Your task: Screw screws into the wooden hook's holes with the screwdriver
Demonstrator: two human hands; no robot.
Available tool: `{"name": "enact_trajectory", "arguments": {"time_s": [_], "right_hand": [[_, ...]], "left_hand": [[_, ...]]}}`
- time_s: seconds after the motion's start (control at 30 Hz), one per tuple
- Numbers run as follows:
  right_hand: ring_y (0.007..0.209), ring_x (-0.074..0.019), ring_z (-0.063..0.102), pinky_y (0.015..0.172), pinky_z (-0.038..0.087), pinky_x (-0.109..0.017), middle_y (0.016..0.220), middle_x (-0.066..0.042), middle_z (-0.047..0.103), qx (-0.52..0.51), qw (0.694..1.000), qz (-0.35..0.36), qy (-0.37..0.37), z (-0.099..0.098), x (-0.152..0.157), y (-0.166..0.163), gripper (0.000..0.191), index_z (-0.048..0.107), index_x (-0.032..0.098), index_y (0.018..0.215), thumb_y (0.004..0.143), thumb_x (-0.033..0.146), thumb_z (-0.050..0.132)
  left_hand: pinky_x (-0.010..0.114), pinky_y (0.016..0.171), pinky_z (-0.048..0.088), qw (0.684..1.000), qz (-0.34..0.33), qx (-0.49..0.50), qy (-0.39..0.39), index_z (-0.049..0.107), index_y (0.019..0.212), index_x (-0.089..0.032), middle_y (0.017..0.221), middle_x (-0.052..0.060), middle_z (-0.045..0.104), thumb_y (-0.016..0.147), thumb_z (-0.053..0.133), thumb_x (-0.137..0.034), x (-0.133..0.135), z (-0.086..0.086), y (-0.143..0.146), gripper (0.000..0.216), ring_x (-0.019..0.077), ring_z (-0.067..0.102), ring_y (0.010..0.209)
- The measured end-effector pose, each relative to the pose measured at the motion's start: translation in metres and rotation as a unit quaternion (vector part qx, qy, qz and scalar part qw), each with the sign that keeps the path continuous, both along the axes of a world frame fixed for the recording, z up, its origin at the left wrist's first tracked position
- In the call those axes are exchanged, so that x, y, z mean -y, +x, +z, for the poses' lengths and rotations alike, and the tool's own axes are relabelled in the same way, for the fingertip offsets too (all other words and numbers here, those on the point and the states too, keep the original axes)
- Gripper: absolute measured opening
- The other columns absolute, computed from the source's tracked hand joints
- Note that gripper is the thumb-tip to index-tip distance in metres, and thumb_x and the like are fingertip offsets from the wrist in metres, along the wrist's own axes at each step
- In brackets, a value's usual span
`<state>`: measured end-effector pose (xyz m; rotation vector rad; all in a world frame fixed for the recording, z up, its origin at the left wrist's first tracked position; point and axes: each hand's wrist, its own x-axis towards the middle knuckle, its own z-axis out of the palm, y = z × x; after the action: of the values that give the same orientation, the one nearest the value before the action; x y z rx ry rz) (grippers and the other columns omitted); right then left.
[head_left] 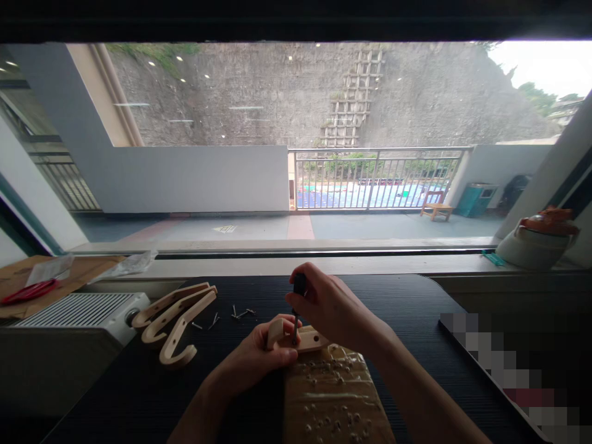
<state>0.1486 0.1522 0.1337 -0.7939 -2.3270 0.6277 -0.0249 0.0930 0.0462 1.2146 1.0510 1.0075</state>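
One wooden hook (307,341) seemed part-fastened at the far edge of the taped block (341,396), long axis left-right, curl leftward, pinched by the left hand (266,348) while the fingers of the right hand (322,300) curled round an upright screwdriver (300,285), and three spare hooks (180,328) and loose screws (234,312) lay unused toward the far left corner of the tabletop (393,308).

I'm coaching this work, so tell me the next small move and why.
Probably a small turn of the screwdriver with the right hand: it reaches down to the wooden hook, which the left hand holds at the taped block.
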Motion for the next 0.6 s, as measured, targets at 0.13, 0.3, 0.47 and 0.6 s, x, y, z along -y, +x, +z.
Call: {"name": "enact_trajectory", "arguments": {"time_s": [0.13,0.3,0.47,0.6], "right_hand": [[0.062,-0.0109,0.051,0.055,0.035,-0.023,0.072,0.002,0.058,0.006,0.998,0.056,-0.006,0.0052,0.0069,0.0016,0.026,0.047,0.025,0.108,0.083,0.030,0.052],[0.062,-0.0106,0.051,0.055,0.034,-0.022,0.071,0.002,0.058,0.017,0.998,0.066,0.012,0.0067,0.0085,0.0007,0.020,0.048,0.024,0.103,0.083,0.028,0.051],[0.062,-0.0112,0.050,0.054,0.034,-0.023,0.073,0.000,0.059,0.014,0.999,0.021,0.020,0.0039,0.0036,-0.0006,0.021,0.048,0.023,0.103,0.083,0.030,0.051],[0.062,-0.0111,0.050,0.054,0.034,-0.023,0.073,0.000,0.059,0.013,1.000,0.025,0.012,0.0048,0.0037,0.0018,0.022,0.048,0.023,0.102,0.083,0.031,0.051]], "left_hand": [[0.021,0.067,0.034,1.000,-0.012,-0.004,0.001,0.062,0.085,-0.016,0.080,-0.003,0.052,0.070,0.069,-0.023,0.0002,-0.0012,-0.0008,0.018,0.0106,0.043,0.073],[0.022,0.068,0.034,1.000,-0.020,-0.007,0.002,0.061,0.086,-0.016,0.080,-0.002,0.054,0.071,0.068,-0.023,0.0007,0.0013,0.0006,0.018,0.0119,0.044,0.074],[0.023,0.068,0.035,1.000,-0.006,-0.025,0.009,0.063,0.085,-0.016,0.078,-0.001,0.053,0.070,0.069,-0.025,0.0010,0.0048,0.0020,0.019,0.0129,0.045,0.073],[0.022,0.068,0.035,0.999,-0.004,-0.035,0.010,0.063,0.085,-0.016,0.081,-0.001,0.052,0.069,0.069,-0.024,0.0014,0.0058,0.0021,0.018,0.0129,0.045,0.075]]}}
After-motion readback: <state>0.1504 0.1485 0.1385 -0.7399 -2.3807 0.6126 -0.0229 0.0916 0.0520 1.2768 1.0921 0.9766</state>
